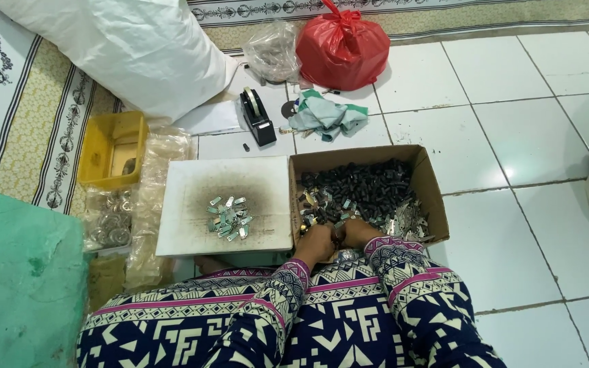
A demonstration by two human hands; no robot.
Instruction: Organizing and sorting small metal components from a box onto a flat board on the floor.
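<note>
At my far left is a green surface (pixel 22 279). Past it a yellow tub (pixel 112 150) stands on the patterned mat, with clear plastic bags (pixel 151 197) heaped just beside it. Next comes the white board (pixel 226 204), lying flat on the floor with a dark smudge at its middle and a small heap of metal clips (pixel 230 218) on that smudge, well apart from both my hands. Behind the board stands a black tape dispenser (pixel 257 116), and beyond that a crumpled cloth (pixel 325 116) and a tied red bag (pixel 342 48).

Just beside the board, touching its right edge, is the cardboard box (pixel 427 177). Its long side runs left to right across me. Dark small parts (pixel 369 187) fill its far half, and shiny bits lie along the near wall.

My left hand (pixel 316 244) and right hand (pixel 361 232) are pressed together at the box's near wall, fingers curled in around something small between them. What it is I cannot tell, and I cannot tell whether either hand truly grips it. The dark parts lie straight ahead of both hands, a little nearer my right. The clips on the board lie to the left, nearer my left hand. My patterned sleeves (pixel 403 272) cover both wrists.
</note>
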